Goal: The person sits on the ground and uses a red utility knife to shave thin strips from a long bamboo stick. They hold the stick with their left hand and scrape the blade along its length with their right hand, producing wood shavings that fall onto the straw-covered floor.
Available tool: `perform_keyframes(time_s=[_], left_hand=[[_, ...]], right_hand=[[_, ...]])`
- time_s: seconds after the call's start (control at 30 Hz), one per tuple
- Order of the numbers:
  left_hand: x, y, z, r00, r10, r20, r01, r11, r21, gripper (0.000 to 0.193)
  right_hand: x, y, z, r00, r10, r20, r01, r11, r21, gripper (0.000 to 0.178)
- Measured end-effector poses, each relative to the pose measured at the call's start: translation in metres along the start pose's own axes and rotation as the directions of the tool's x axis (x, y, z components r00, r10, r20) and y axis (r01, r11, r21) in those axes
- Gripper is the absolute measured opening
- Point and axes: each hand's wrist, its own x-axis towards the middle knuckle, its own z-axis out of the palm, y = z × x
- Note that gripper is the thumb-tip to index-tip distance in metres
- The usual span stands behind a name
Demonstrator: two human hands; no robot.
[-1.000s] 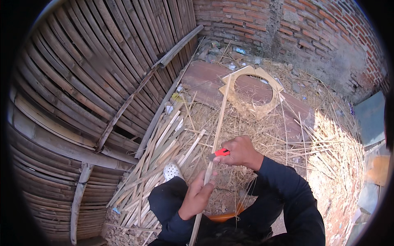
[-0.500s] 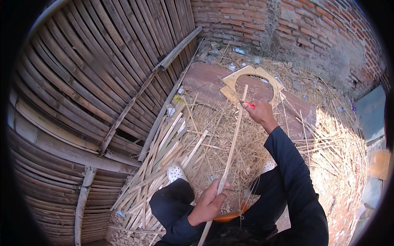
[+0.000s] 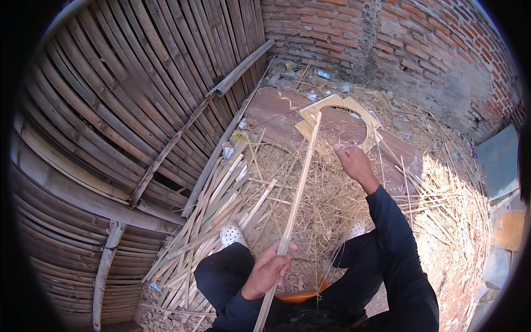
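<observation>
A long pale split-bamboo strip (image 3: 300,196) slants from between my knees toward the far side. My left hand (image 3: 268,272) is closed round its lower part, with the near end passing below the hand. The strip's far tip overlaps a light wooden board with a large round cutout (image 3: 333,101). To the right of the strip and apart from it, my right hand (image 3: 357,166) is closed with its thumb uppermost. The small red-handled knife in that fist is now almost wholly hidden by the fingers.
Split bamboo strips (image 3: 207,221) lie piled at the left beside a bamboo-slat wall (image 3: 127,110). Shavings (image 3: 332,205) cover the ground ahead. A reddish-brown board (image 3: 271,113) lies under the cutout board. A brick wall (image 3: 420,33) stands behind, and an orange object (image 3: 301,297) lies between my legs.
My right hand has moved right and slightly nearer, away from the strip, and the knife has turned out of sight. My left hand and the strip have shifted left and slightly nearer.
</observation>
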Motion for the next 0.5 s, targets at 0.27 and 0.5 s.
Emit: perform_keyframes(time_s=[0.27, 0.5], left_hand=[[-0.004, 0.002, 0.005, 0.999, 0.041, 0.035, -0.041, 0.999, 0.026, 0.029], [-0.014, -0.012, 0.011, 0.998, 0.031, 0.05, -0.033, 0.998, 0.057, 0.031]], right_hand=[[-0.047, -0.054, 0.012, 0.944, -0.33, -0.023, 0.329, 0.943, -0.046, 0.067], [-0.004, -0.017, 0.019, 0.936, -0.322, -0.141, 0.311, 0.946, -0.092, 0.069]])
